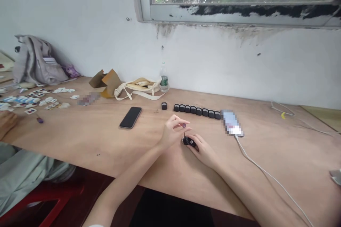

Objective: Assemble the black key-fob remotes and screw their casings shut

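My left hand (173, 131) is raised just above the wooden table (93, 142), its fingertips pinched on a tiny purple-topped tool (184, 126) whose thin tip points down. My right hand (204, 149) lies on the table and grips a small black device (188, 141) right under that tool. Both hands meet at the middle of the table, close to its front edge. A row of several similar black pieces (198, 110) lies behind the hands, with one single black piece (164, 105) apart at its left.
A black phone (130, 117) lies face down to the left. A second phone (231, 123) with a white cable (266, 173) lies to the right. A cream bag (138, 88), a water bottle (163, 78), cardboard (106, 79), scattered small packets (39, 99) and a grey bag (37, 60) sit further back left.
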`<state>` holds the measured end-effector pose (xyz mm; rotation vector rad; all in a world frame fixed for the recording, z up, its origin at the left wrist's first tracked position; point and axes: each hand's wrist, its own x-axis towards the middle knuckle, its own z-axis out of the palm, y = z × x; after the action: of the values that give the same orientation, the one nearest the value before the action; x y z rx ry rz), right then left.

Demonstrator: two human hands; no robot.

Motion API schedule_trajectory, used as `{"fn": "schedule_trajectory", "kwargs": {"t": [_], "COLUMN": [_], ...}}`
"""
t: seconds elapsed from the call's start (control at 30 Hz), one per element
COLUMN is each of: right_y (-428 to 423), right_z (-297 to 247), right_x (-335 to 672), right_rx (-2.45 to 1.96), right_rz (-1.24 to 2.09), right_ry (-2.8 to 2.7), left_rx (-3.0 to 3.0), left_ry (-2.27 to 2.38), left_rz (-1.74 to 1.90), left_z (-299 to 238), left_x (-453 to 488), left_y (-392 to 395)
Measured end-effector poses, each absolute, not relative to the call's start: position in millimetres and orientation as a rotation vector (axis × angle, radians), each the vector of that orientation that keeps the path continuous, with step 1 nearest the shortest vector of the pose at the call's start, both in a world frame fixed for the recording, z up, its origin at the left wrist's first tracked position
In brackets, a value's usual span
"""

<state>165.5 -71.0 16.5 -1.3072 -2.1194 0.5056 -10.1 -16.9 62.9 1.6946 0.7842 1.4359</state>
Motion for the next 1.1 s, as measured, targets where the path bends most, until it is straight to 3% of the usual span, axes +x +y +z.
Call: {"fn": "schedule_trajectory", "kwargs": {"t": [0.33, 0.63, 1.1], "right_y": [-71, -70, -69], "right_z": [17, 14, 18], "right_x": [165, 166, 166], "right_rx": [-1.328, -1.279, -1.336], "right_rz": [0.499, 0.471, 0.503], "right_ry": [-2.139, -2.141, -2.103], "left_rx": [1.722, 1.802, 1.783], "left_ry": [0.617, 0.781, 0.706], "left_rz": [1.252, 1.392, 1.291], "left_z": [68, 55, 61], "left_x": [-14, -7, -10], "left_y": [-18, -20, -19]}}
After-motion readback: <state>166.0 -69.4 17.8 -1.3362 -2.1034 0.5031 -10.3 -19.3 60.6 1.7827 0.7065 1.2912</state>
